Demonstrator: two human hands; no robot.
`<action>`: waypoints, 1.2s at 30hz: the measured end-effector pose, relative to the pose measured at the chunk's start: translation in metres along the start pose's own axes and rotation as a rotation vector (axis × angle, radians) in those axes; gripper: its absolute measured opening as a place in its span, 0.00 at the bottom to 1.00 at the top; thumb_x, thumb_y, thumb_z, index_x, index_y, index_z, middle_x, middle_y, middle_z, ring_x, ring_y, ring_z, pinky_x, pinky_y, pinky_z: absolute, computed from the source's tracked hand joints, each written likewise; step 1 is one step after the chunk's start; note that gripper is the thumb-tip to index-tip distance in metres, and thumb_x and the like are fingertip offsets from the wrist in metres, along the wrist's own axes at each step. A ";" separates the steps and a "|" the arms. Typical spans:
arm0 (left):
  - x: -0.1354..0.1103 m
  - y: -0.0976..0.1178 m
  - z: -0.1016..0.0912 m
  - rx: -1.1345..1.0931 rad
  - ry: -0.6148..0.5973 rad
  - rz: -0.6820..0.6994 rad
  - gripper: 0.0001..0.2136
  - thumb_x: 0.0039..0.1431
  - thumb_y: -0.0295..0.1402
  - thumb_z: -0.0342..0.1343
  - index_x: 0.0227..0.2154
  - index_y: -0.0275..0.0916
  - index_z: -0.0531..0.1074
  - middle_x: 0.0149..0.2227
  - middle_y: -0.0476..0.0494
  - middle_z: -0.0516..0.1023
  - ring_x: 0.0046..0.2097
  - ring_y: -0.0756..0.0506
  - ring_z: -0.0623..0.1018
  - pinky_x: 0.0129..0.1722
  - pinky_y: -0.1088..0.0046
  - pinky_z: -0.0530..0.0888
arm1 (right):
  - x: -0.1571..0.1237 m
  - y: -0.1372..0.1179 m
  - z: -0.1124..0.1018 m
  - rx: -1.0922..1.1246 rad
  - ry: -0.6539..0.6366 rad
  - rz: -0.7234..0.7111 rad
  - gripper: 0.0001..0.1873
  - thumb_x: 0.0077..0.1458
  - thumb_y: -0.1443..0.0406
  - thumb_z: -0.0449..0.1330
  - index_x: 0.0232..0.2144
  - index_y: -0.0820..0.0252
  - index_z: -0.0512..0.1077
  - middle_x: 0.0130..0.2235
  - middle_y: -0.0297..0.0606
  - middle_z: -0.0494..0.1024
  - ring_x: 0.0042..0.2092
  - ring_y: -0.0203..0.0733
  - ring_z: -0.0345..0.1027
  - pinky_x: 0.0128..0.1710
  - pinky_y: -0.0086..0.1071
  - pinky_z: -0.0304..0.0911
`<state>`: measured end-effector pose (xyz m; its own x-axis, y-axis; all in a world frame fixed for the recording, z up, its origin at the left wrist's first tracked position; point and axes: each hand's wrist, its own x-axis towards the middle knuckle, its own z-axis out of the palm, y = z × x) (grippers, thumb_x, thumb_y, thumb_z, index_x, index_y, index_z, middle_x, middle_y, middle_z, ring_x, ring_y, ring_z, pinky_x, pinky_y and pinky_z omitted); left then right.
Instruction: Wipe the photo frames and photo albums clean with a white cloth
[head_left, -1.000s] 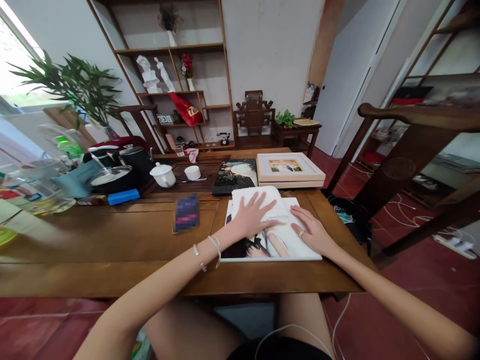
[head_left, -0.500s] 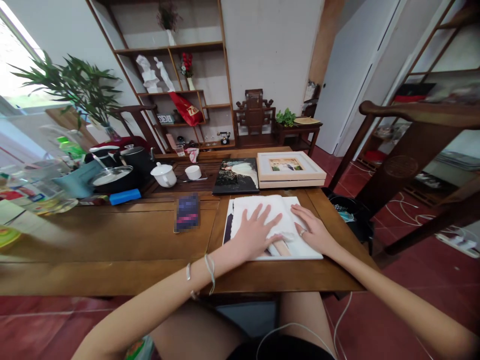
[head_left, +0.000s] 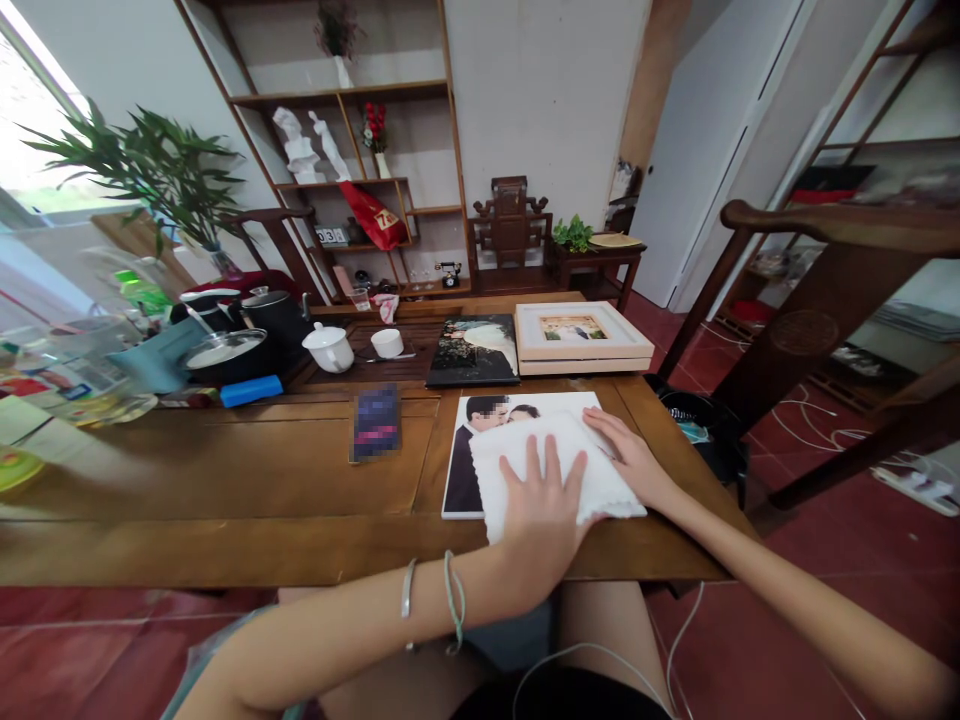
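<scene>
A large photo print (head_left: 480, 440) of a couple lies flat on the wooden table (head_left: 225, 480) in front of me. A white cloth (head_left: 525, 450) covers its lower right part. My left hand (head_left: 544, 515) presses flat on the cloth near the table's front edge, fingers spread. Beside it, at the print's right edge, my right hand (head_left: 634, 465) rests with fingers extended on the cloth and print; it wears a ring.
Behind the print lie a dark photo panel (head_left: 474, 350) and a white framed picture (head_left: 577, 337). A phone (head_left: 375, 425) lies to the left. Teaware, a white teapot (head_left: 328, 348) and pots crowd the far left. A wooden chair (head_left: 817, 300) stands to the right.
My left hand has dragged the white cloth down the print toward me, uncovering the couple's heads at the top. My right hand has stayed at the print's right edge.
</scene>
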<state>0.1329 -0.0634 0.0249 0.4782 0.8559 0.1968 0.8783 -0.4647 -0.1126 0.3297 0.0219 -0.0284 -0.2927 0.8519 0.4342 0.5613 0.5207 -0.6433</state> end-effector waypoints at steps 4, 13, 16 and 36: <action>0.034 -0.017 0.004 0.019 -0.087 -0.084 0.31 0.64 0.51 0.47 0.66 0.43 0.53 0.66 0.26 0.54 0.65 0.22 0.56 0.50 0.31 0.63 | -0.001 0.001 0.001 -0.026 -0.006 -0.002 0.28 0.51 0.65 0.56 0.56 0.57 0.68 0.61 0.47 0.66 0.64 0.55 0.56 0.63 0.54 0.50; 0.074 -0.073 0.010 0.001 -0.003 0.220 0.28 0.66 0.51 0.42 0.65 0.46 0.54 0.68 0.36 0.52 0.68 0.33 0.52 0.59 0.42 0.59 | 0.002 -0.009 0.004 -0.090 0.009 0.037 0.23 0.56 0.62 0.54 0.53 0.60 0.69 0.59 0.49 0.68 0.63 0.55 0.57 0.62 0.55 0.52; 0.064 -0.072 0.010 -0.009 0.015 0.271 0.27 0.66 0.52 0.41 0.65 0.47 0.54 0.68 0.37 0.51 0.68 0.34 0.52 0.59 0.42 0.59 | 0.001 -0.004 0.003 -0.074 0.000 0.008 0.26 0.51 0.67 0.54 0.54 0.59 0.68 0.60 0.49 0.67 0.64 0.55 0.56 0.63 0.55 0.51; 0.072 -0.084 0.005 -0.258 -0.103 0.369 0.27 0.67 0.53 0.36 0.66 0.50 0.50 0.69 0.43 0.49 0.69 0.40 0.49 0.63 0.50 0.52 | 0.002 -0.010 0.002 -0.050 0.024 0.003 0.24 0.50 0.66 0.55 0.51 0.58 0.71 0.58 0.48 0.69 0.61 0.56 0.61 0.60 0.52 0.56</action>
<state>0.0936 0.0386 0.0440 0.7676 0.6347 0.0894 0.6282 -0.7726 0.0921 0.3225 0.0185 -0.0225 -0.2729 0.8514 0.4480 0.6004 0.5146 -0.6121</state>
